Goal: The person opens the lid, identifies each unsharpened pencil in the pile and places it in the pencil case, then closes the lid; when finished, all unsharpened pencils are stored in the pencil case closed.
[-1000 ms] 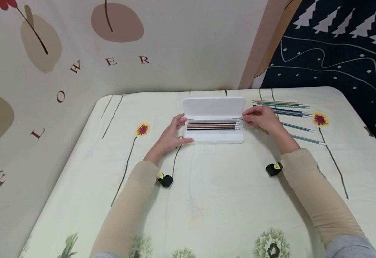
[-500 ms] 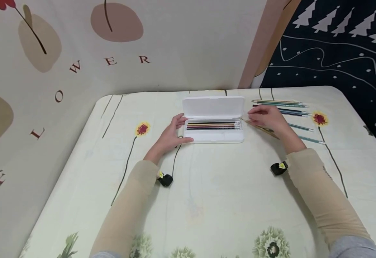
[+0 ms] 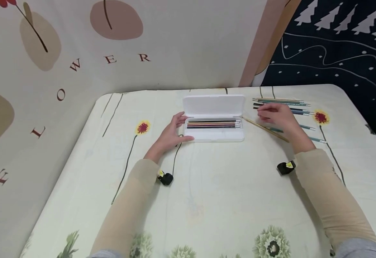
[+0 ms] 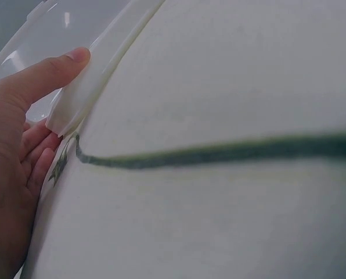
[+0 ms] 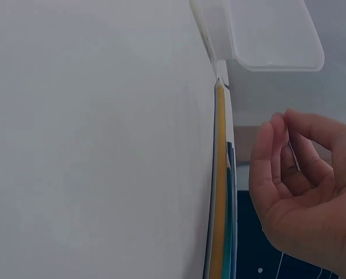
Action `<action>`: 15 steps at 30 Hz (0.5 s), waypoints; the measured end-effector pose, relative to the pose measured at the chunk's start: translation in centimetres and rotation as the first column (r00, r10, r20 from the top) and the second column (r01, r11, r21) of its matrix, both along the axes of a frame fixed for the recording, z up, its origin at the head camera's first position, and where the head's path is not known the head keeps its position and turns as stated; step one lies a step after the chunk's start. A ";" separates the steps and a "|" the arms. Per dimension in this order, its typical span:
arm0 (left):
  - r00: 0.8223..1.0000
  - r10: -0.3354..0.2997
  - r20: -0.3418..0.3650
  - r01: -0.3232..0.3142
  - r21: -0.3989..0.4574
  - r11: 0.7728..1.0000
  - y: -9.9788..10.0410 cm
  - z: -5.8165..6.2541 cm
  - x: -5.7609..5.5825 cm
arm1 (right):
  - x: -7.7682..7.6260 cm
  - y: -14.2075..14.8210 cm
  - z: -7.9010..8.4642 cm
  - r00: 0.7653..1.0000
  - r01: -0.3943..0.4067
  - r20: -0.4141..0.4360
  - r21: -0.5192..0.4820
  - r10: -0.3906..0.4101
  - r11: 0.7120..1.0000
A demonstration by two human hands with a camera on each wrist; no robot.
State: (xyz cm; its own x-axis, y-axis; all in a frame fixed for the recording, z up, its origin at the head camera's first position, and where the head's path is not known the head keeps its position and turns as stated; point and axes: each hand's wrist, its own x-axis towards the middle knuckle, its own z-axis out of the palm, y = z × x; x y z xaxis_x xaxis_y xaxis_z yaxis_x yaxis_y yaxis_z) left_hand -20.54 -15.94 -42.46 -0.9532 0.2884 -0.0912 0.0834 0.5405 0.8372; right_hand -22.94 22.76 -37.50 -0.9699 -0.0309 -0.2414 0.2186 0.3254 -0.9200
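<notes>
A white plastic pencil case [image 3: 213,136] lies on the table with its lid [image 3: 213,106] raised. Several pencils [image 3: 213,124] rest side by side in its back part. My left hand [image 3: 172,133] grips the case's left end, thumb over the front corner and fingers at the side; the left wrist view shows the thumb on the rim. To the right of the case, my right hand [image 3: 279,118] hovers over loose pencils, its fingers curled and the tips close to the thumb. Nothing shows between them in the right wrist view. A yellow pencil [image 3: 265,129] lies slantwise, its tip near the case.
Several green pencils [image 3: 284,101] and dark blue pencils [image 3: 299,111] lie behind and under the right hand. Further teal pencils [image 3: 318,140] are partly hidden by it. A flower-printed cloth [image 3: 207,200] covers the table, and a printed wall hanging [image 3: 188,43] stands behind.
My right hand has drawn away from the case's right end, moving right over the loose pencils, and more of the yellow pencil shows. The left hand and case stay in place.
</notes>
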 end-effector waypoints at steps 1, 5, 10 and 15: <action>1.000 -0.001 0.000 0.001 0.000 1.000 0.0 0.0 0.0 | 0.0 0.2 0.0 1.000 0.010 -0.002 -0.008 -0.010 1.000; 1.000 0.004 0.002 -0.004 -0.011 1.000 0.0 0.1 -0.1 | 0.1 1.1 0.2 0.999 0.038 -0.014 -0.002 -0.038 0.999; 1.000 0.005 0.002 -0.005 -0.015 1.000 0.0 0.1 -0.1 | 0.3 2.4 0.3 0.995 0.083 -0.050 -0.037 -0.085 0.996; 1.000 0.000 0.001 0.000 -0.005 1.000 0.1 0.1 -0.1 | 0.3 3.7 0.2 0.989 0.143 -0.040 -0.034 -0.144 0.989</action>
State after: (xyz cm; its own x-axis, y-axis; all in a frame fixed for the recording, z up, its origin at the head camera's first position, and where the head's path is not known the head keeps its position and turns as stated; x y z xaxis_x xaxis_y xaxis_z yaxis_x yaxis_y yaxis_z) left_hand -20.61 -15.89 -42.35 -0.9531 0.2879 -0.0932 0.0828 0.5443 0.8348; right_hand -22.61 26.44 -37.27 -0.9742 0.1022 -0.2011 0.2215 0.2648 -0.9385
